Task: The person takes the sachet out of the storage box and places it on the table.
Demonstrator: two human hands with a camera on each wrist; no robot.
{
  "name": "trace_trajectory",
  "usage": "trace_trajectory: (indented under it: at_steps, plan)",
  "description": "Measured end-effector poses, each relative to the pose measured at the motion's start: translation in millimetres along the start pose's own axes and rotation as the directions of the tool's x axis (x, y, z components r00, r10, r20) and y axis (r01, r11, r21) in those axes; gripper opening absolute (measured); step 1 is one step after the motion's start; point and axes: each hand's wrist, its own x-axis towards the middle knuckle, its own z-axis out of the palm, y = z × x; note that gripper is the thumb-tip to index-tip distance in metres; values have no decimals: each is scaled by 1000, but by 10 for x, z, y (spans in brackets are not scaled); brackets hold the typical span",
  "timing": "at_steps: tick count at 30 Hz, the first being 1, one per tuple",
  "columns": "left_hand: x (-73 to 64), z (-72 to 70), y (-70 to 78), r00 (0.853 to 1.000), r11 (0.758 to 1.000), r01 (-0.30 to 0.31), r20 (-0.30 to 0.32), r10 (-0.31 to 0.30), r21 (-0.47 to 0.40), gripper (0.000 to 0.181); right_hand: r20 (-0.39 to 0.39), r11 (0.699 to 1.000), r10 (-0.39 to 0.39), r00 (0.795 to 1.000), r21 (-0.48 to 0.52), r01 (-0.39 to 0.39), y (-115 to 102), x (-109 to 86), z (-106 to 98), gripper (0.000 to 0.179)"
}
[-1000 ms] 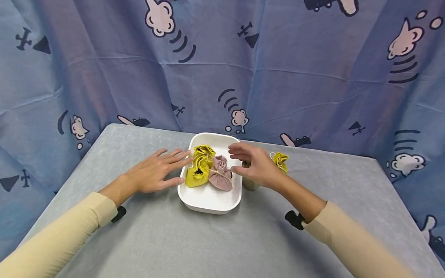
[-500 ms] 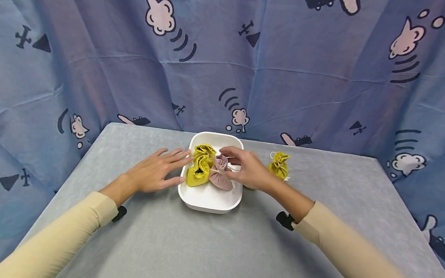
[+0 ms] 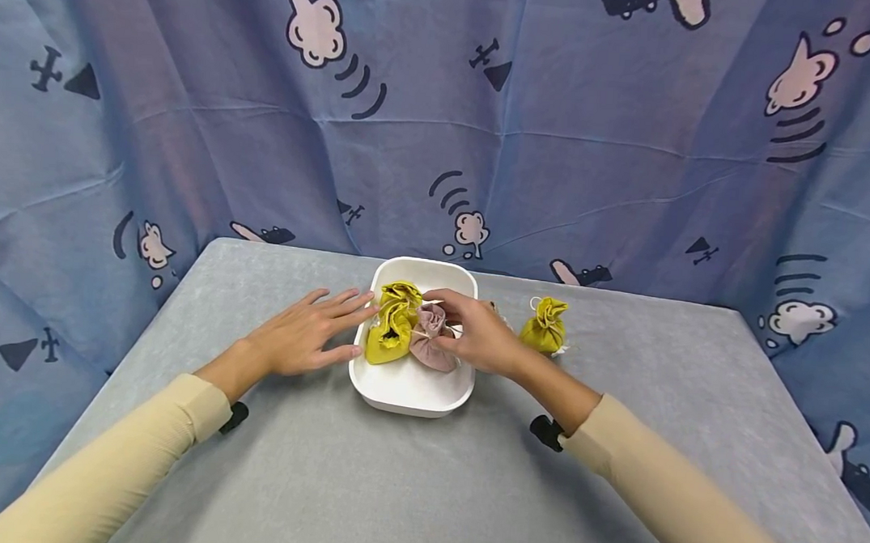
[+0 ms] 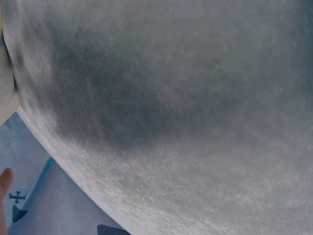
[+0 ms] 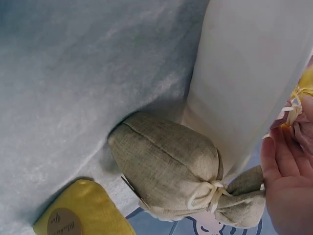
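Observation:
A white tray (image 3: 409, 398) holds two yellow drawstring pouches (image 3: 388, 344) and a pink drawstring pouch (image 3: 429, 351). My left hand (image 3: 304, 333) lies at the tray's left rim, fingers spread, fingertips over the edge. Only a fingertip (image 4: 5, 181) of it shows in the left wrist view. My right hand (image 3: 479, 332) reaches over the right rim, with its thumb and fingers on either side of the pink pouch's neck. In the right wrist view, the right hand (image 5: 291, 191) has its fingers extended beside the pink pouch (image 5: 304, 134); firm contact is hard to make out.
Just right of the tray stands a grey-beige linen pouch (image 5: 168, 161) with a tied neck, mostly hidden by the right hand in the head view. Farther right sits another yellow pouch (image 3: 544, 331). A patterned blue curtain (image 3: 593, 149) hangs behind the grey table (image 3: 367, 479).
My right hand has moved left over the tray to the pink pouch, uncovering more of the yellow pouch outside. The left hand and the tray stay put.

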Motion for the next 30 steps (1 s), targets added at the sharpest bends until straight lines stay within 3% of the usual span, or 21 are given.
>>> trace_trajectory:
  at_steps: [13,30]
  plan:
    - [8,4,3,1000,1000,-3,-5,3,-2,68,-23,1000,12,1000,-16,-12,54,-1,76,60]
    - [2,0,-5,1000,1000,0,-5,0,-8,67,-21,1000,-7,1000,-25,6,1,-16,11,60]
